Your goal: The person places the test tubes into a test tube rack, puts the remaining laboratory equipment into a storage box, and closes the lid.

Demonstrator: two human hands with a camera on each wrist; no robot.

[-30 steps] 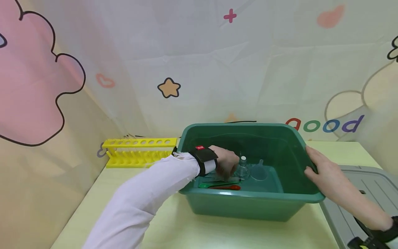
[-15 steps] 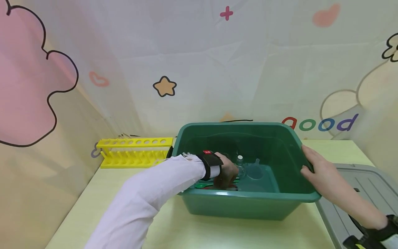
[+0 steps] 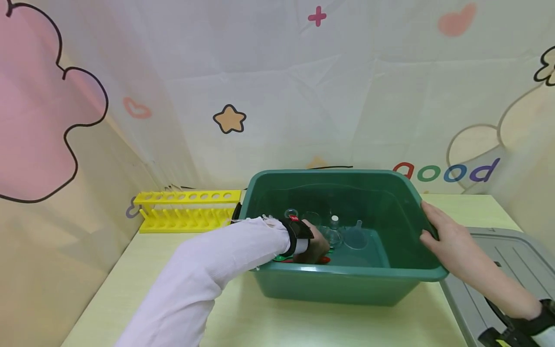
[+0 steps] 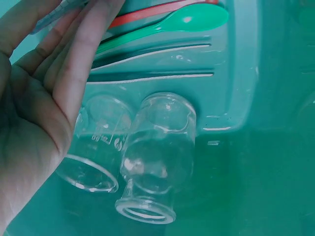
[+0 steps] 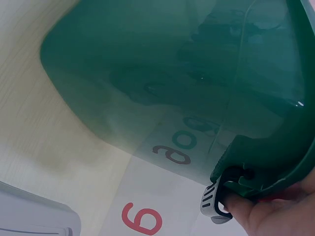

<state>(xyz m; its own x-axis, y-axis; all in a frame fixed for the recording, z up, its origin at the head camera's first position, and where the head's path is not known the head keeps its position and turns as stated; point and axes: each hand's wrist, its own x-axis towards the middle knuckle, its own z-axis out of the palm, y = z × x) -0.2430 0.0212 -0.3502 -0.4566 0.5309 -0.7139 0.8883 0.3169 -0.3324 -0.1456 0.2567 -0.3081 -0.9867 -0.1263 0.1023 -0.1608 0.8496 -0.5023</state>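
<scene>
My left hand (image 3: 316,246) reaches down into a green plastic tub (image 3: 338,289), near its front left. In the left wrist view, a clear marked piece (image 4: 58,14) lies between thumb and fingers; whether they pinch it is unclear. Beside the fingers are a green spoon (image 4: 197,18), a red handle (image 4: 157,11) and a pair of thin tweezer-like arms (image 4: 167,50). A glass beaker (image 4: 106,137) and a wide-mouthed glass bottle (image 4: 157,152) lie nearby. My right hand (image 3: 448,236) grips the tub's right rim, thumb inside, fingers partly hidden outside.
A clear vessel with a white cap (image 3: 335,232) and a clear funnel (image 3: 356,238) are in the tub's middle. Left of the tub stands a yellow test tube rack (image 3: 191,213). A grey lid (image 3: 498,241) lies at the right. A printed cloth (image 3: 282,96) hangs behind.
My left hand has moved lower and nearer the tub's front wall, uncovering glassware behind it. The right hand keeps its grip on the rim. The head view has shifted slightly.
</scene>
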